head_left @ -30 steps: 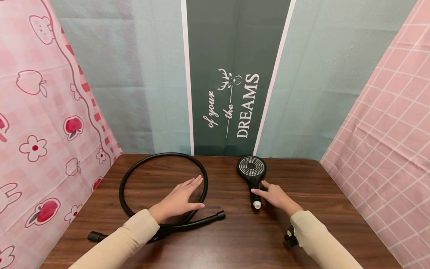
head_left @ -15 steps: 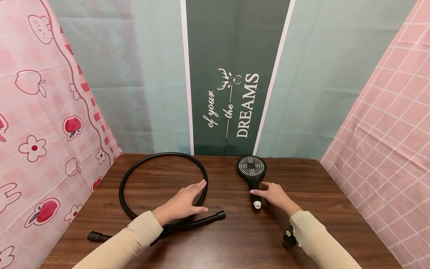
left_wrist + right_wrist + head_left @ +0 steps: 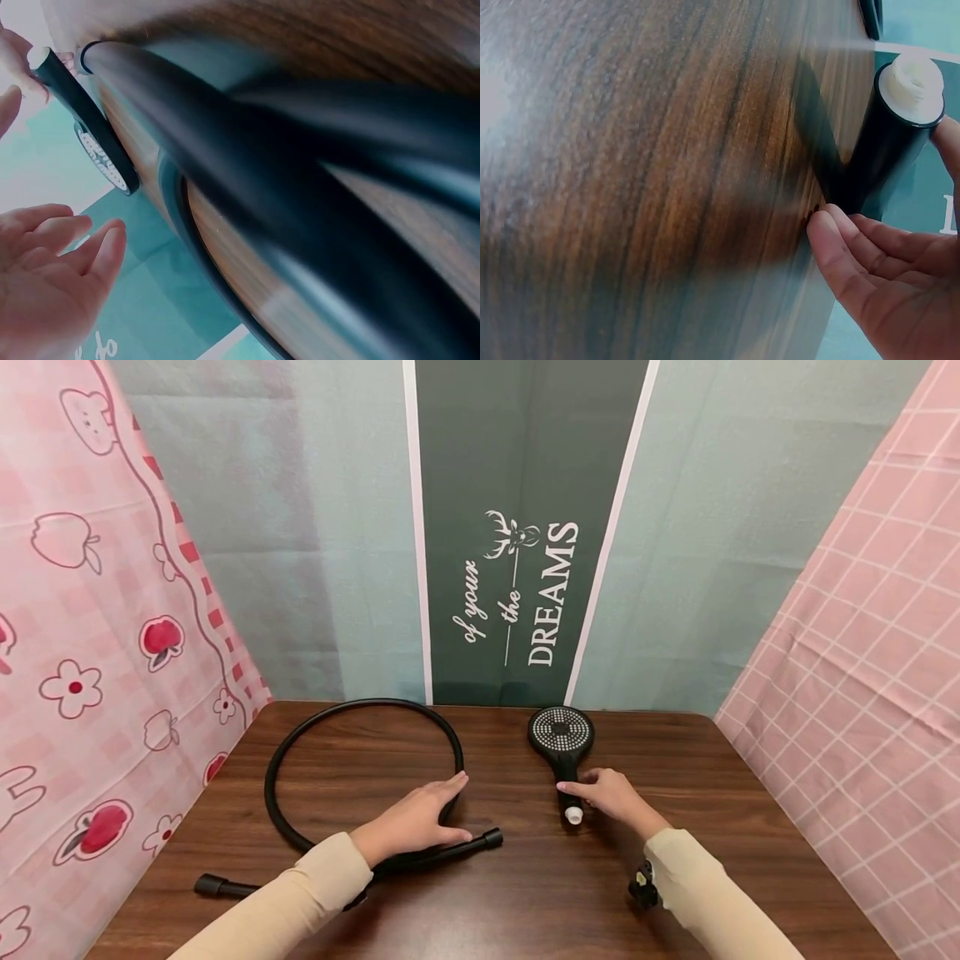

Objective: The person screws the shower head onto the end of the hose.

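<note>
A black hand shower head (image 3: 570,770) lies spray face up toward the table's back, its white threaded end facing me. My right hand (image 3: 615,795) holds its handle, thumb over the top and fingers at the far side. In the right wrist view, those fingers (image 3: 847,247) curl close under the handle (image 3: 889,142). To the left, a black shower hose (image 3: 272,777) lies in a large loop, its two ends crossing at the front. Above the crossing my left hand (image 3: 411,818) is spread, fingers extended and thumb apart. The left wrist view shows its palm (image 3: 52,277) beside the hose (image 3: 225,157), not gripping it.
Both hose ends have black connectors, one at the right (image 3: 492,837) and one at the left (image 3: 212,886). The brown wooden table (image 3: 525,910) ends at a hanging printed cloth (image 3: 495,685). Pink cloths hang along both sides.
My left hand has moved right and slightly toward me over the hose. The fingers of my right hand have drawn in around the shower head's handle. The hose and shower head stay put.
</note>
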Motion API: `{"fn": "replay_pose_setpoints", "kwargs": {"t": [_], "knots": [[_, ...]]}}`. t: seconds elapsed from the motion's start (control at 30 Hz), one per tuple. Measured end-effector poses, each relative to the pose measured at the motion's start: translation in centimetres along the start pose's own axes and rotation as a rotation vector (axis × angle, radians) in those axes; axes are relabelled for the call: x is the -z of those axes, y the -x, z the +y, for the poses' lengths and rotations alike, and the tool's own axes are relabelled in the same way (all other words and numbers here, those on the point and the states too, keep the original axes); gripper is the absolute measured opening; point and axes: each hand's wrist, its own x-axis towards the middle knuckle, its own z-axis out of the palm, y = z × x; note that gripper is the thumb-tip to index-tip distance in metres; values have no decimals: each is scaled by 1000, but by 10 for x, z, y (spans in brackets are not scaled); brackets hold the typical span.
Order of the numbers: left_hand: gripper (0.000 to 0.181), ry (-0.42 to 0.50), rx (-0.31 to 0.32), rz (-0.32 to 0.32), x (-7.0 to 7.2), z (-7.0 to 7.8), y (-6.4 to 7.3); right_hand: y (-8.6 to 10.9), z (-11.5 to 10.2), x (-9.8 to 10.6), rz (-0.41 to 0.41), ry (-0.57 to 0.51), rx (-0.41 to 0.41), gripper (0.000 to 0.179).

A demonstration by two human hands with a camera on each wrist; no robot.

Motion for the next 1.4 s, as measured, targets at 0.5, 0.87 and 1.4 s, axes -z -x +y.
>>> {"fn": "replay_pose_setpoints", "kwargs": {"t": [0.5,0.87,1.4], "knots": [[90,-2,15,-56,-13,6,-6,-2,0,-4,-7,-102,-34,55],[86,13,26,-89,-18,10,-6,-3,1,-5,-95,-406,-99,49],[80,-12,48,-116,-24,20,-8,-7,5,-3,-160,-524,-175,74]]}}
